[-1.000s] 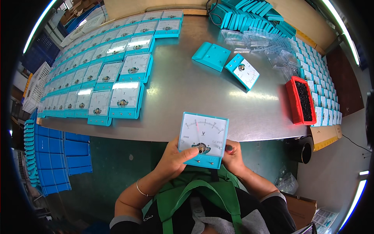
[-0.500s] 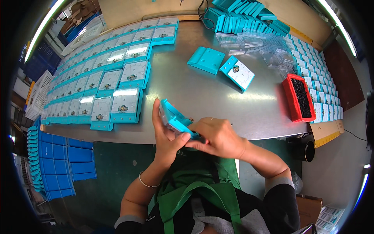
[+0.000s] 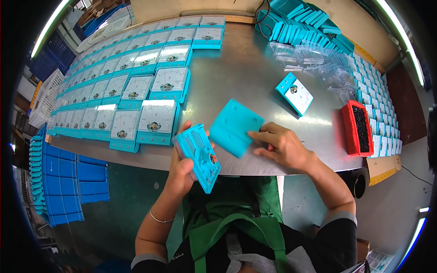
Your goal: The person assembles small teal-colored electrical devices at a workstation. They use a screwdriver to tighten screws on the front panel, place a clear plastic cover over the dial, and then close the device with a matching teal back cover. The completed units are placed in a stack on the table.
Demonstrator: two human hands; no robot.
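My left hand (image 3: 179, 176) grips a teal panel meter (image 3: 198, 152) over the table's front edge. Its hollow back faces up, with a bit of orange-red wiring inside. Just to the right, my right hand (image 3: 289, 148) pinches a teal back cover (image 3: 236, 126) by its edge; the cover is tilted and slightly blurred. A small red bit shows between the right fingers, too little to name. Beyond that hand, one teal meter with a white dial face (image 3: 296, 94) lies on the metal table (image 3: 236, 59).
Rows of finished-looking teal meters (image 3: 157, 118) fill the left side. Teal covers (image 3: 300, 27) are heaped at the back, beside clear plastic covers (image 3: 314, 57). A red bin of small black parts (image 3: 349, 136) stands right, before rows of dial units (image 3: 380, 113). Blue crates (image 3: 63, 182) sit lower left.
My right hand has left the meter and taken the back cover off the table, bringing it nearer. My left hand has turned the meter so its hollow back shows. The whole view has shifted slightly.
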